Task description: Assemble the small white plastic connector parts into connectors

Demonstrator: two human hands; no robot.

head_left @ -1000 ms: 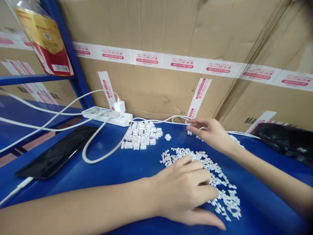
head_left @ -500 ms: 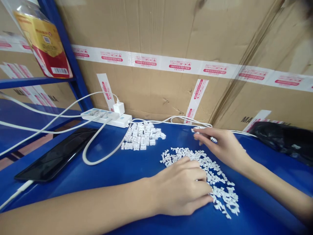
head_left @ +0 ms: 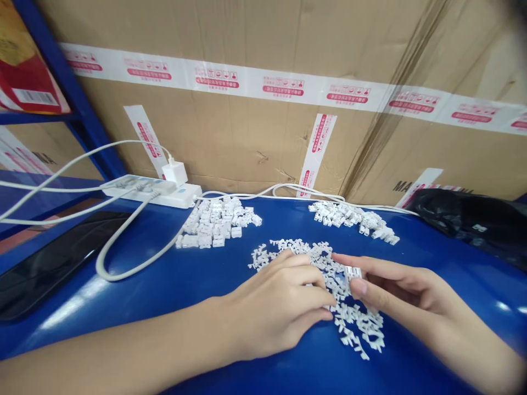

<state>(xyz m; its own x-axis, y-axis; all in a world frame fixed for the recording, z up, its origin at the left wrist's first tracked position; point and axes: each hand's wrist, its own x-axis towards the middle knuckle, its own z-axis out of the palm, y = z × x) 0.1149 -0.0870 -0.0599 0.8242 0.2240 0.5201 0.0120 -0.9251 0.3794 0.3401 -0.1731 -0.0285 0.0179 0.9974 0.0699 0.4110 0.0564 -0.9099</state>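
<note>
My right hand [head_left: 405, 299] pinches a small white plastic connector housing [head_left: 352, 272] between thumb and fingertips, its slotted side visible. The housing is above the right side of a loose heap of tiny white plastic clips [head_left: 360, 321]. My left hand [head_left: 284, 302] rests over the same heap with bent fingers drawn together. Its fingertips touch or hover close to the clips, and whatever they may hold is hidden. Behind the right hand lies a pile of white connector housings [head_left: 349, 215]. Another pile of similar housings [head_left: 218, 216] sits at the back left.
A white power strip [head_left: 181, 195] with cables and a charger [head_left: 175, 172] lies at the back left, near a black phone [head_left: 61, 258]. Cardboard boxes [head_left: 230, 137] stand behind the blue table [head_left: 197, 373]. A black plastic bag [head_left: 465, 219] lies at the right.
My right hand has come from the back right pile toward the clips and now shows a connector housing in its pinch. The left hand stays over the clips; the whole view has shifted.
</note>
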